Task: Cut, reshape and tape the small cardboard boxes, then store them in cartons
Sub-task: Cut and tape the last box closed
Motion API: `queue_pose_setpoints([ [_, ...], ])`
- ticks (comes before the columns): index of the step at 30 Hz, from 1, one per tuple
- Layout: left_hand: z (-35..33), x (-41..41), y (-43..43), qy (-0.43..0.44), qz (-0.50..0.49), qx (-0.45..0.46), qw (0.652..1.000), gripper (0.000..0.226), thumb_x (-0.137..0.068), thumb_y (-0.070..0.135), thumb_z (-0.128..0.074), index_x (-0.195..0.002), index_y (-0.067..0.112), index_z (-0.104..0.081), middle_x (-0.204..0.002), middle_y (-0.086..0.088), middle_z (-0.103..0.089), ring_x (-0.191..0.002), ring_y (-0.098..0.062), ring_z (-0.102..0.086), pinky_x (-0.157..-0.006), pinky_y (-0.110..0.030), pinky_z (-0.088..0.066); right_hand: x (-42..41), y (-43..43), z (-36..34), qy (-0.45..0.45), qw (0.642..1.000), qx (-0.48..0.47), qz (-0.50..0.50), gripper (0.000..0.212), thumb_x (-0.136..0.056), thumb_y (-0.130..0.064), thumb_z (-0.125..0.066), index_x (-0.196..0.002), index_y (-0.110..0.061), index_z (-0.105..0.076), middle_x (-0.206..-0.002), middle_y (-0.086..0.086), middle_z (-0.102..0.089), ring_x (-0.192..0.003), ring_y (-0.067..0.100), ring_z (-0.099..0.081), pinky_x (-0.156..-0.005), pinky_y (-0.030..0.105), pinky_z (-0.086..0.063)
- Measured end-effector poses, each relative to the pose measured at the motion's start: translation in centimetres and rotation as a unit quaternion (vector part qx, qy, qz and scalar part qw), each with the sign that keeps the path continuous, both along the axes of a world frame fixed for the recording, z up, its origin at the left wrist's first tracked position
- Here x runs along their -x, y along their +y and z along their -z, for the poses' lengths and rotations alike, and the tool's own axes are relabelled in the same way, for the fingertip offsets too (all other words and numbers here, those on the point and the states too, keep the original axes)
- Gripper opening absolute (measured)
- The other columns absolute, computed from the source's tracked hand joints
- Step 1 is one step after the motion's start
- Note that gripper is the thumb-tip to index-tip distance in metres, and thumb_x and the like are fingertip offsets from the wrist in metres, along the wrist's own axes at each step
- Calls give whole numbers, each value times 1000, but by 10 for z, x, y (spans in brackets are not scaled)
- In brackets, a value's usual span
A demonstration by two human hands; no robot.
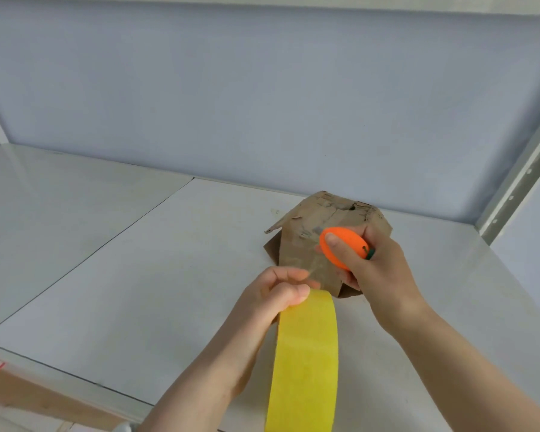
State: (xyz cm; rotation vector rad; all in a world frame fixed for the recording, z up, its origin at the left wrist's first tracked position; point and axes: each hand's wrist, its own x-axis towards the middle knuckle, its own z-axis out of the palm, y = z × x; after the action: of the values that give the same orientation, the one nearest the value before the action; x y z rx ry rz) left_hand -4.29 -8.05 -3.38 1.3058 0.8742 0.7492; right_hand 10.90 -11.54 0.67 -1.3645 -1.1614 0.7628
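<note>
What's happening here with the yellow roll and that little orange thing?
A person is taping up a small cardboard box on a white table. The left hand holds a roll of yellow tape, with a clear strip stretched from it onto the box. The right hand grips a small orange cutter against the box near the strip, apparently to cut it. The box looks worn, its flaps splayed outward.

The cardboard box is sitting on the desk, toward one o'clock from me, with the wall panel standing behind it at twelve. My right grip is lying against the box's right side, holding the cutter over it. My left grip is pinching the tape roll at six o'clock of the box, nearer me.
</note>
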Motion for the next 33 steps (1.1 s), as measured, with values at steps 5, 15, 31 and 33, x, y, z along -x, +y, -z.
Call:
queue_pose_setpoints([
  [5,6,3,-4,-52,22,-44,997,58,-32,37,-59,-85,15,-58,-69,12,-72,-73,0,-66,-64,-13,-47,1,0,-1,-19,997,45,-58,24,-88,-33,-59,-97,-10,-55,-75,1,-58,-44,3,-46,-47,17,-41],
  [15,-6,7,-13,25,-1,-36,999,60,-38,49,-63,-92,22,-62,-84,12,-73,-92,-3,-64,-87,-24,-46,7,-1,3,-175,980,4,-98,18,-84,-32,-65,-94,-18,-58,-82,-7,-58,-73,8,-56,-63,24,-46],
  [31,-41,45,-58,18,-75,92,993,45,-81,40,-63,-105,3,-64,-103,-18,-69,-93,-30,-67,-88,-41,-50,37,8,-26,-302,952,-42,9,12,-84,-43,-61,-87,-33,-55,-72,-19,-58,-68,-3,-56,-64,17,-44],
  [33,-42,59,-45,15,-110,43,993,47,-73,44,-68,-98,5,-65,-90,-13,-69,-84,-28,-64,-80,-40,-47,47,20,-35,-278,960,-24,-3,20,-84,-46,-59,-90,-27,-56,-73,-13,-63,-69,3,-60,-71,31,-49],
])
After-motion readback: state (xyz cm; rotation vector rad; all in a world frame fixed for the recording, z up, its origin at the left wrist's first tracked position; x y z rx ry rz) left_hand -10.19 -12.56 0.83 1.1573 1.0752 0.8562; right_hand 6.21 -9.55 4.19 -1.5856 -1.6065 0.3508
